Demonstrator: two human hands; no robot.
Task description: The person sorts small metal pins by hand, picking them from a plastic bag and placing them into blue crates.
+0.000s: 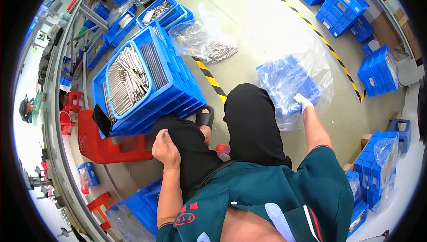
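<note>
On the floor [253,32], loose rods [220,51] remain outside the filled tray [146,68]; your left grip [167,150] is pinched together, your right grip [303,101], closure unclear, touches the bagged crate [282,79].

The scene is bright, and strong glare whitens the upper middle of the floor [262,28]; the clear bag [327,73] gives small reflections. The long grey rail [54,139] bends near the left rim, and the corners fall into black
</note>
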